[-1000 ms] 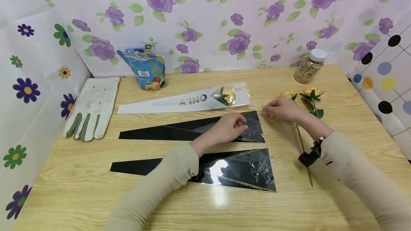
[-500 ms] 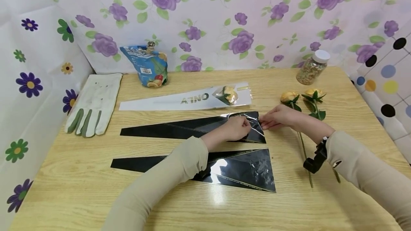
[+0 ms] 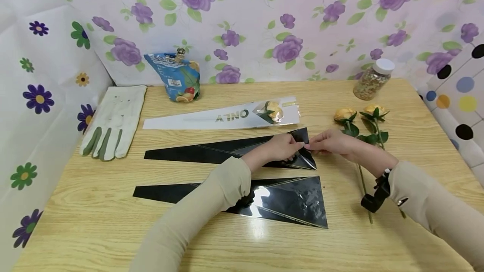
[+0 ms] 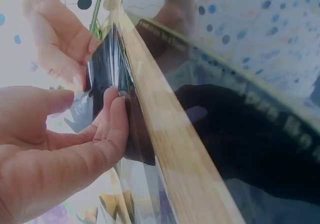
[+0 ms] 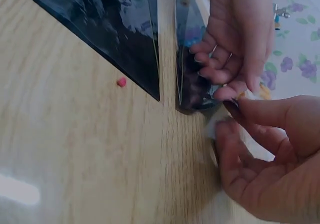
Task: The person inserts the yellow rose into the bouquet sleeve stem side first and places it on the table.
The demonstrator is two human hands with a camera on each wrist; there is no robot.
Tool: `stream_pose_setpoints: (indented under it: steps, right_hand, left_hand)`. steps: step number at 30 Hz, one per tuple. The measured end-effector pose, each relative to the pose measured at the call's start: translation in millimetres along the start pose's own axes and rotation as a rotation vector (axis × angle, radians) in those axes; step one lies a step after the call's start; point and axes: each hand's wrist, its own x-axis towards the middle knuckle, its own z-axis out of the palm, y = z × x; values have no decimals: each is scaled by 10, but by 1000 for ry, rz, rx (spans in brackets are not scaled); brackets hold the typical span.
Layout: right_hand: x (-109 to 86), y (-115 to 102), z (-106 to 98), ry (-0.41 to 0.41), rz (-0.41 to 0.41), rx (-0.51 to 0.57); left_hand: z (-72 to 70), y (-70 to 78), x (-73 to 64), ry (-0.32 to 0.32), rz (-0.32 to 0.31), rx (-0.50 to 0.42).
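Note:
Two black flower sleeves lie flat on the table; the upper sleeve (image 3: 211, 152) has its wide end lifted and bent. My right hand (image 3: 332, 142) pinches the edge of that end between thumb and index finger. From the other side my left hand (image 3: 281, 148) reaches over the sleeve. Its bent fingers (image 4: 117, 116) touch the dark film, and in the left wrist view the thumb stands apart from them. The lower sleeve (image 3: 295, 200) lies partly under my left forearm. Two yellow roses, a left rose (image 3: 345, 114) and a right rose (image 3: 374, 111), lie beside my right hand.
A white sleeve (image 3: 181, 123) marked ONLY holds a yellow rose (image 3: 274, 111) behind the black ones. Along the back stand a blue pouch (image 3: 174, 77) with a metal clip and a white-lidded jar (image 3: 372, 81). White work gloves (image 3: 117, 116) lie at the left.
My right hand has moved left and down to the sleeve's wide end and now pinches its edge. My left hand has shifted slightly right. The sleeve's end has gone from flat to bent.

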Motion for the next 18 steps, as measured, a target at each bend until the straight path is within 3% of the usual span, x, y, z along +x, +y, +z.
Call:
stream_pose_setpoints:
  steps: [7,18]
  right_hand:
    - [-10,8,92,18,-76,77]
    - [75,-44,95,88,-4,41]
  left_hand:
    - [-6,4,14,2,-11,4]
    - [8,-14,41,-11,5,-68]
